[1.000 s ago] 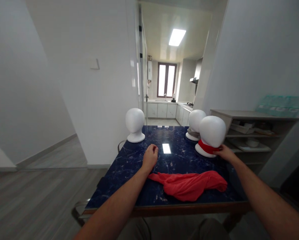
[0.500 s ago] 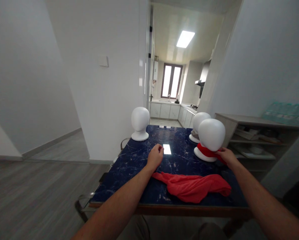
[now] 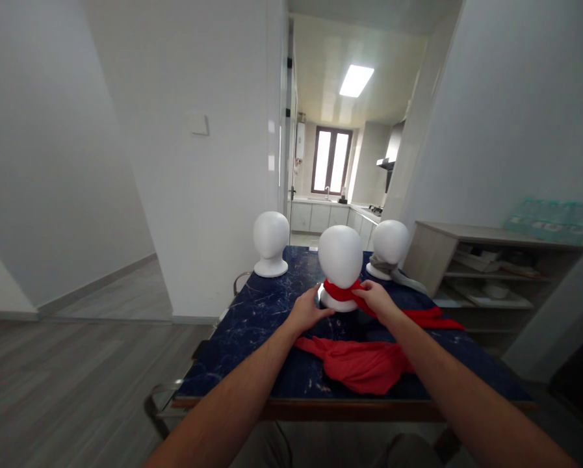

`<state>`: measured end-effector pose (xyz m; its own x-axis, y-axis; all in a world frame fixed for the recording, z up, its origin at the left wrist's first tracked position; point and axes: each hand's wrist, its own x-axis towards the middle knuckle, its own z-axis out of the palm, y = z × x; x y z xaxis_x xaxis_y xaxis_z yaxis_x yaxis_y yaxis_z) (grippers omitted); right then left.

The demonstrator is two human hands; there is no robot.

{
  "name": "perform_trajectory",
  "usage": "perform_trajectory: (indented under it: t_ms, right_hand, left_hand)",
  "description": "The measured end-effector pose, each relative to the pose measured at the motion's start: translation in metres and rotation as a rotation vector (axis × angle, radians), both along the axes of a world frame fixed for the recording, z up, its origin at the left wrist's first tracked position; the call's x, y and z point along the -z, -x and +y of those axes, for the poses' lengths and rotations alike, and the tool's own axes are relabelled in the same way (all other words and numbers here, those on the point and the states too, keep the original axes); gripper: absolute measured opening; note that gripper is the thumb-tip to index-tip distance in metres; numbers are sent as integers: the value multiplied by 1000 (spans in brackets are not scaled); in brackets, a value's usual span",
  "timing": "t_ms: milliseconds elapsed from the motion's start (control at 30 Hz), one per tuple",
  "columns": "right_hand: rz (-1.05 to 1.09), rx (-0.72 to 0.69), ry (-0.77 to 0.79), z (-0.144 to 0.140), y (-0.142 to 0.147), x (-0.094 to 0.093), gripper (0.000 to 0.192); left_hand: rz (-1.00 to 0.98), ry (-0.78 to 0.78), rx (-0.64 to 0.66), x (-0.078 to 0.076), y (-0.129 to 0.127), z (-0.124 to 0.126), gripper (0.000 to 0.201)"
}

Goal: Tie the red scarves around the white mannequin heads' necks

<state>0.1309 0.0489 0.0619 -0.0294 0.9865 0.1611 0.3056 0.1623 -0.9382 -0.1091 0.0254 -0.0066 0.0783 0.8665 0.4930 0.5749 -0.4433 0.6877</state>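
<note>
A white mannequin head [image 3: 340, 255] stands upright on the table in front of me, with a red scarf [image 3: 338, 292] wrapped around its neck. My left hand [image 3: 307, 312] is at the left of its base, thumb in front and fingers at the side, gripping the rim. With my right hand [image 3: 376, 301] I pinch the scarf at the right side of the neck. The scarf's tails trail to the right across the table. Nearer to me lies a lighter red cloth [image 3: 362, 367], loosely bunched and partly hidden by my right forearm.
The dark blue marbled table [image 3: 237, 344] also bears a bare white mannequin head [image 3: 270, 235] at back left. Another head [image 3: 390, 240] with a grey scarf [image 3: 385, 265] stands at back right. A shelf unit [image 3: 437, 250] with bottles [image 3: 554, 219] on top is to the right.
The red-scarfed head has moved left to the table's middle, along with my right hand. My left hand has opened from a loose curl and now meets its base. The grey-scarfed head is uncovered.
</note>
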Motion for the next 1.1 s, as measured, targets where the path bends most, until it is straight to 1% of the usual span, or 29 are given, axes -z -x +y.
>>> perform_trajectory:
  t_ms: [67, 167, 333, 400, 467, 533, 600, 733, 800, 900, 1000, 1100]
  right_hand:
    - [0, -52, -8, -7, 10, 4, 33]
    - [22, -144, 10, -14, 11, 10, 35]
    - [14, -206, 13, -14, -8, 18, 34]
    - [-3, -216, -18, -14, -16, 18, 36]
    - [10, -240, -53, -17, -25, 15, 42]
    - [29, -274, -85, -24, -39, 10, 48]
    - [27, -309, -78, -34, -59, 5, 51]
    - [-39, -418, 70, -65, -112, 0, 47]
    - [-74, -446, 118, -84, -139, -2, 44]
    - [-147, -373, 95, -115, -172, -13, 42]
    - [-230, -244, 25, -144, -196, -34, 43]
    - [-273, -113, -14, -167, -213, -55, 45]
  left_hand:
    - [10, -4, 43, 1, 1, -1, 111]
    - [6, -13, 22, 2, 0, -2, 121]
    - [63, 18, -30, 3, -2, -3, 123]
    - [67, 47, -58, 3, -3, -3, 124]
    - [67, 76, -71, 3, -4, -3, 127]
    - [75, 100, -60, 3, -4, -2, 130]
    - [84, 116, -55, 3, -4, -1, 131]
    - [90, 118, -46, 2, -4, -1, 132]
    - [85, 119, -41, 2, -4, -1, 133]
    - [84, 127, -39, 3, -3, 0, 133]
    - [82, 142, -27, 3, -2, 2, 134]
    - [68, 156, -11, 4, -2, 4, 134]
